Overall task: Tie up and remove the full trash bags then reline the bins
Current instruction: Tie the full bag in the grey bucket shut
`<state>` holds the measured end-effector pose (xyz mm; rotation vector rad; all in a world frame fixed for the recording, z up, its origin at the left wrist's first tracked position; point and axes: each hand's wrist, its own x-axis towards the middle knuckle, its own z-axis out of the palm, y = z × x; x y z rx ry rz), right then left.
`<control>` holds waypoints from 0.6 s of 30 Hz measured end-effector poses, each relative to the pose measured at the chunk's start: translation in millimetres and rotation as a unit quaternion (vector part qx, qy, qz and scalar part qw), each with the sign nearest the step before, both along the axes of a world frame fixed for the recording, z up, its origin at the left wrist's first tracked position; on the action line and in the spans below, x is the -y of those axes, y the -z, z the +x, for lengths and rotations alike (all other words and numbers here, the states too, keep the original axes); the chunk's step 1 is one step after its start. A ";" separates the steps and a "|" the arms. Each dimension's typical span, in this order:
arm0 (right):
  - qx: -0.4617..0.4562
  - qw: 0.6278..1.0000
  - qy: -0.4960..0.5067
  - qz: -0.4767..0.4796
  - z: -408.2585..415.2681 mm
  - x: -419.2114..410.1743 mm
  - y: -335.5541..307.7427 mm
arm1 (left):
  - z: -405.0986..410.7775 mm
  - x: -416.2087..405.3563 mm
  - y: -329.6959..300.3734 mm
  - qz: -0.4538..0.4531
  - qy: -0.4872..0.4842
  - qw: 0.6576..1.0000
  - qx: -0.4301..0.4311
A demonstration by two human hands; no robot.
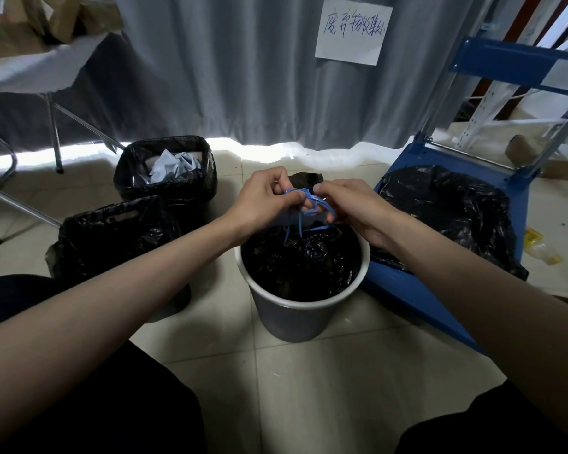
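Midway through tying off, a person's left hand point(263, 197) and right hand point(348, 204) both pinch a blue drawstring point(309, 204) looped over the gathered neck of a black trash bag point(300, 262), which sits in the grey round bin point(295, 317) at centre. Cinching the knot, then lifting the bag out, likely comes next. Handwritten Chinese characters mark a paper sign point(353, 31) on the far curtain point(230, 67); they are not clearly legible.

I see a glossy black trash bag point(300, 262) in a grey round bin point(287, 317), with a bright blue drawstring point(309, 204) at its neck. The bag point(453, 208) on the blue cart point(407, 286) is black too, as are the two liners point(112, 234) at left. Behind hangs a grey curtain point(210, 67) bearing a white sign point(353, 31) with blue handwriting. The floor tiles point(276, 381) are cream.
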<state>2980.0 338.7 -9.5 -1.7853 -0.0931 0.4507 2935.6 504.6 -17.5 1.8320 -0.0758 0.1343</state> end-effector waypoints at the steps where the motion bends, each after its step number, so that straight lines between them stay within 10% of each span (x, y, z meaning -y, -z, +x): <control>1: 0.005 1.000 -0.002 0.008 -1.0 0.1 -0.1 | 0.8 -0.8 -0.4 -0.006 -0.010 1.000 -0.008; 18: 0.146 0.986 0.028 -0.075 -1.7 0.5 -1.8 | -2.6 -2.6 -10.4 -0.111 0.017 0.993 -0.042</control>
